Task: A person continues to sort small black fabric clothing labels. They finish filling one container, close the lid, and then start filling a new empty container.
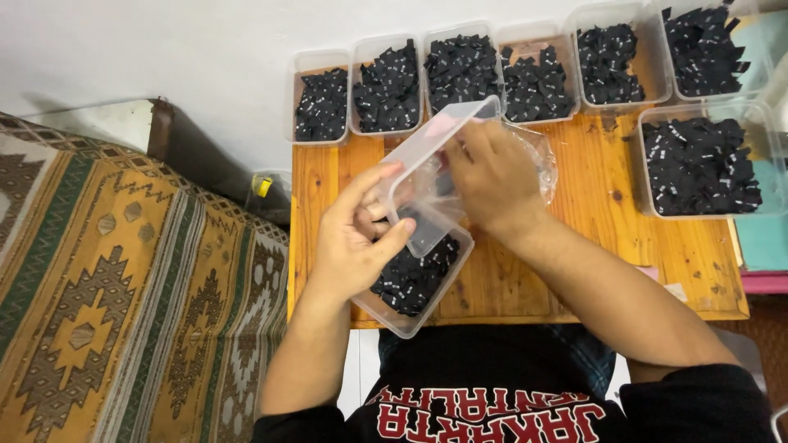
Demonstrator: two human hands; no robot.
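— What do the hands hold?
— The left hand grips a clear plastic lid, thumb curled over its edge; the right hand pinches a crinkled transparent bag behind it.
— And below?
— A clear tub of small black labels just under the left hand, on the wooden table. Seven similar tubs sit beyond.

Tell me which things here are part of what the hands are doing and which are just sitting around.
In use:
left hand and right hand on the clear lid
clear plastic bag under the right hand
near tub of black tags

Lying about:
row of tag tubs at the back
big tub on the right
patterned rug
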